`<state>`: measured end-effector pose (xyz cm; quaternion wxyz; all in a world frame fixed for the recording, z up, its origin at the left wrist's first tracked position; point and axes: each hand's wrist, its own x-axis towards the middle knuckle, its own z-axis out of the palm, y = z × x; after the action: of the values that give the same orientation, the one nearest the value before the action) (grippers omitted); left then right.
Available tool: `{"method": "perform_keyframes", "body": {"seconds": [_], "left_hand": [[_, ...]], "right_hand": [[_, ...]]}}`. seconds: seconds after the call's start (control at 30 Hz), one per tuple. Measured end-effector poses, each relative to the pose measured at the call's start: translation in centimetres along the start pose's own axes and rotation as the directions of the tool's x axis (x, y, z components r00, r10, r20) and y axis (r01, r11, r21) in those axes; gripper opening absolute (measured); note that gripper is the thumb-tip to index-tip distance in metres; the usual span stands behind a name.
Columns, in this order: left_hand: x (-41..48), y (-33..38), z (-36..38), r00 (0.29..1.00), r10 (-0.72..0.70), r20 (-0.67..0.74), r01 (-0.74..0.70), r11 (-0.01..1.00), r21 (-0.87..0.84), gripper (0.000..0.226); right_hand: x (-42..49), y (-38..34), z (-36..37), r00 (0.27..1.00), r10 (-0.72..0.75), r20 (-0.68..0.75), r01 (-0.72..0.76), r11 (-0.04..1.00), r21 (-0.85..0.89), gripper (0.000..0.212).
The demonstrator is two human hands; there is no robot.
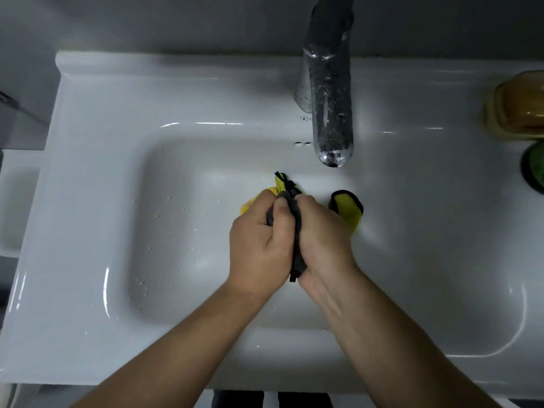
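A yellow and grey cloth with black edging (350,209) is bunched between both hands over the basin of a white sink (97,201). My left hand (260,242) grips the cloth from the left, fingers curled round it. My right hand (323,240) grips it from the right. The grey side shows as a narrow strip between the palms, and yellow ends stick out at the top and right. A chrome faucet (331,113) reaches over the basin just beyond the hands; no water runs from its spout.
Water drops dot the basin and the faucet. An amber soap dish (518,107) and a dark green round item (534,169) stand on the sink's right ledge. A grey wall runs behind the sink.
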<state>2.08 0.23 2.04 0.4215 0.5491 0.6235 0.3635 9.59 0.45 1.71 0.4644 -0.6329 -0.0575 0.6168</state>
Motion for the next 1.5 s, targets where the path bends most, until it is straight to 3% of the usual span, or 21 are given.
{"method": "perform_keyframes", "body": {"seconds": [0.03, 0.1, 0.17, 0.23, 0.33, 0.43, 0.53, 0.63, 0.73, 0.8, 0.93, 1.07, 1.13, 1.2, 1.3, 1.37, 1.5], "left_hand": [[0.1, 0.1, -0.1, 1.0, -0.011, 0.0, 0.011, 1.0, 0.015, 0.033], [0.4, 0.5, -0.3, 0.999, -0.051, -0.018, 0.051, 0.999, 0.004, 0.035], [1.0, 1.2, -0.6, 0.988, -0.145, -0.061, 0.142, 0.989, -0.041, 0.033], [1.3, 1.9, -0.8, 0.961, -0.269, -0.059, 0.257, 0.954, -0.154, 0.01], [0.6, 2.6, -1.0, 0.9, -0.41, 0.149, 0.436, 0.844, -0.312, 0.036], [-0.1, 2.5, -1.3, 0.864, -0.388, 0.32, 0.471, 0.847, -0.246, 0.031], [-0.9, 1.9, -1.0, 0.923, -0.279, 0.265, 0.31, 0.947, -0.083, 0.044], [-1.3, 1.3, -0.6, 0.984, -0.137, 0.119, 0.141, 0.99, -0.027, 0.04], [-1.1, 0.6, -0.4, 0.996, -0.052, 0.072, 0.054, 0.998, -0.022, 0.034], [-0.5, 0.6, -0.2, 0.998, -0.014, 0.061, 0.015, 1.0, -0.017, 0.033], [0.0, 0.7, 0.0, 0.998, 0.028, 0.063, -0.026, 0.999, -0.031, 0.034], [-0.5, 1.1, -0.6, 0.999, -0.031, 0.04, 0.034, 0.995, -0.093, 0.039], [-0.6, 1.7, -1.3, 0.995, -0.083, 0.048, 0.089, 0.986, -0.139, 0.042], [-0.6, 2.8, -2.2, 0.985, -0.154, 0.079, 0.166, 0.97, -0.176, 0.042], [-0.1, 4.5, -3.7, 0.95, -0.271, 0.155, 0.304, 0.916, -0.262, 0.026], [0.3, 5.7, -4.4, 0.903, -0.351, 0.247, 0.42, 0.84, -0.342, 0.024], [0.2, 9.0, -5.8, 0.827, -0.388, 0.407, 0.556, 0.678, -0.482, 0.035]], "right_hand": [[-0.1, -0.3, -0.2, 1.0, -0.029, 0.006, 0.029, 1.0, -0.004, 0.022], [-0.8, -0.7, -0.6, 0.974, -0.226, -0.023, 0.22, 0.965, -0.142, 0.023], [-2.0, -0.5, -1.3, 0.887, -0.462, 0.014, 0.449, 0.852, -0.269, 0.013], [-2.7, 0.8, -2.4, 0.763, -0.629, 0.151, 0.638, 0.695, -0.332, 0.033], [-2.2, 2.9, -4.2, 0.616, -0.722, 0.316, 0.767, 0.455, -0.453, 0.043], [-1.5, 3.0, -4.4, 0.607, -0.725, 0.325, 0.756, 0.401, -0.518, 0.036], [-1.5, 2.3, -3.3, 0.654, -0.707, 0.268, 0.726, 0.488, -0.484, 0.028], [-1.8, 1.4, -2.0, 0.792, -0.594, 0.139, 0.593, 0.696, -0.404, 0.028], [-1.5, 0.7, -1.3, 0.931, -0.365, 0.026, 0.356, 0.887, -0.293, 0.031], [-1.1, 0.3, -0.9, 0.963, -0.27, 0.009, 0.265, 0.94, -0.214, 0.03], [-1.4, -0.9, -0.6, 0.968, -0.251, -0.019, 0.242, 0.95, -0.195, 0.037], [-2.4, -1.8, -1.3, 0.935, -0.343, 0.088, 0.352, 0.87, -0.345, 0.034], [-3.1, -1.8, -2.1, 0.899, -0.408, 0.16, 0.438, 0.832, -0.339, 0.022], [-3.5, -1.4, -3.5, 0.886, -0.412, 0.212, 0.458, 0.852, -0.255, 0.035], [-4.2, -1.3, -5.1, 0.945, -0.238, 0.222, 0.277, 0.947, -0.165, 0.051], [-4.9, -2.0, -5.6, 0.974, -0.11, 0.2, 0.152, 0.966, -0.21, 0.044], [-7.0, -4.7, -6.0, 0.928, 0.02, 0.373, 0.04, 0.987, -0.153, 0.037]]}}
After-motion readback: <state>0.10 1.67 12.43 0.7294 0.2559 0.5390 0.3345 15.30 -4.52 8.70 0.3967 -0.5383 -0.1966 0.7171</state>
